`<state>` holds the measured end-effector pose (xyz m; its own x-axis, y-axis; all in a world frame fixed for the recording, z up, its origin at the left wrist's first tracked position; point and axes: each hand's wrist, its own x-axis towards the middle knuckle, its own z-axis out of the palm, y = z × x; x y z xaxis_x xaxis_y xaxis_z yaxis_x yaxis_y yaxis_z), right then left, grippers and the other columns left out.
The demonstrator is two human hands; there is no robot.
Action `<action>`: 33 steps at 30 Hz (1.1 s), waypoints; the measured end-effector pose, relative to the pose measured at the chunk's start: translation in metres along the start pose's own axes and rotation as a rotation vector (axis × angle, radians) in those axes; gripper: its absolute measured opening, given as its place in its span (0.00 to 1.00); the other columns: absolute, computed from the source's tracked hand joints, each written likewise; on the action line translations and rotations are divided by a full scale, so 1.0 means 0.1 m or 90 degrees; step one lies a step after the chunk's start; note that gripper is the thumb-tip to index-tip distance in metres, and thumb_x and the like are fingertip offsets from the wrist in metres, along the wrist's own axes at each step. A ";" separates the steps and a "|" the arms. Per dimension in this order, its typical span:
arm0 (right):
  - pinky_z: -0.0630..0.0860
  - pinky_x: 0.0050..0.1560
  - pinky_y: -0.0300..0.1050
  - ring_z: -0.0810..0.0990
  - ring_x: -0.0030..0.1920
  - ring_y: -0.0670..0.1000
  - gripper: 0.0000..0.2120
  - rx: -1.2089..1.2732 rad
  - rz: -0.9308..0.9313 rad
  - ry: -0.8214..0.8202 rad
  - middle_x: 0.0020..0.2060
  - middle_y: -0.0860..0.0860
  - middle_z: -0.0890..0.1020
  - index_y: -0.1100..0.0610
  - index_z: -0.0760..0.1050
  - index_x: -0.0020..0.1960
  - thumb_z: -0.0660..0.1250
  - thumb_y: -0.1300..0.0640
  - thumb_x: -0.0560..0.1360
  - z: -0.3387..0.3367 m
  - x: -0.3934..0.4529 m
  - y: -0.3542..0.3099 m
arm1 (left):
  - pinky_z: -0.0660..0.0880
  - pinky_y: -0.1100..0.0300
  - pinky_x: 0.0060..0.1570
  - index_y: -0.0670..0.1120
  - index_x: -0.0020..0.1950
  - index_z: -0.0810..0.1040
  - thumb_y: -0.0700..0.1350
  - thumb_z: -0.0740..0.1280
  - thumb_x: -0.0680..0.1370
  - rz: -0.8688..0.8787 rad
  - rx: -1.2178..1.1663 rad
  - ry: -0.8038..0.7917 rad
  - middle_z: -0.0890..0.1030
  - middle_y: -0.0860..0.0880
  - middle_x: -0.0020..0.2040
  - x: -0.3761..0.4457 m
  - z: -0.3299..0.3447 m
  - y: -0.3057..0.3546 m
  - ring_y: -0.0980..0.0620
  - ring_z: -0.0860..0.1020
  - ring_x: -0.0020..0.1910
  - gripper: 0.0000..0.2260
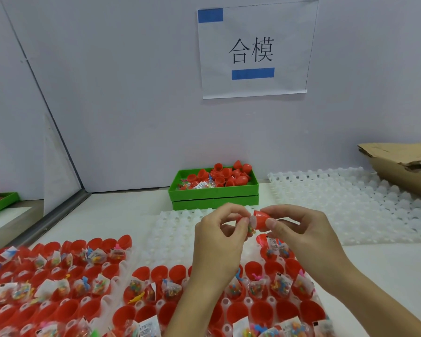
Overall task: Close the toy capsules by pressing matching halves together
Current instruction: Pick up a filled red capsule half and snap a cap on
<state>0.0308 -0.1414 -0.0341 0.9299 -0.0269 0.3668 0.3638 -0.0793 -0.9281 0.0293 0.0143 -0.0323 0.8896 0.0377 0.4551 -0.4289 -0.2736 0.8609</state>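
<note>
the person is holding one capsule up over the white bumpy tray [170, 229], between the two hands. the right hand [301, 237] is pinching the red cap half [261, 220] with thumb and fingertips curled round its dome, and the left hand [219, 237] is gripping the other half [241, 221], mostly hidden behind its fingers, with a little bagged toy [251, 226] bulging at the seam. the capsule's long axis is lying roughly sideways, left to right, the cap's open mouth facing left toward its mate. these shells are looking light, thin and smooth (probably a bit slippery), stiff enough to snap yet likely to flex if squeezed near the rim, so holding each by its rounded end seems wisest. the bag looks soft and could get caught in the join. more open red halves [141, 276] are sitting in rows below.
</note>
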 end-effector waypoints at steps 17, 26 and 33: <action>0.81 0.41 0.35 0.85 0.42 0.45 0.07 -0.011 -0.012 0.036 0.42 0.43 0.86 0.49 0.83 0.48 0.70 0.59 0.74 -0.01 -0.02 -0.07 | 0.79 0.70 0.43 0.51 0.49 0.84 0.42 0.74 0.75 0.031 0.040 -0.068 0.84 0.57 0.44 0.00 -0.04 0.04 0.58 0.84 0.44 0.05; 0.82 0.43 0.37 0.86 0.43 0.48 0.12 -0.011 -0.035 -0.008 0.41 0.46 0.87 0.51 0.84 0.47 0.72 0.67 0.73 -0.02 -0.02 -0.04 | 0.79 0.67 0.41 0.50 0.43 0.85 0.43 0.76 0.73 0.009 0.014 -0.019 0.84 0.56 0.39 0.00 0.01 0.05 0.57 0.84 0.40 0.03; 0.80 0.42 0.34 0.86 0.41 0.47 0.13 -0.050 -0.074 -0.008 0.41 0.44 0.87 0.49 0.83 0.49 0.71 0.66 0.73 0.00 -0.04 -0.03 | 0.76 0.75 0.42 0.54 0.46 0.83 0.42 0.75 0.74 0.055 0.102 0.018 0.83 0.60 0.40 -0.04 0.05 0.05 0.66 0.82 0.42 0.07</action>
<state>0.0266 -0.1407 -0.0331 0.8827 -0.0004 0.4698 0.4638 -0.1587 -0.8716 0.0248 0.0082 -0.0310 0.8445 0.0340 0.5345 -0.4713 -0.4267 0.7719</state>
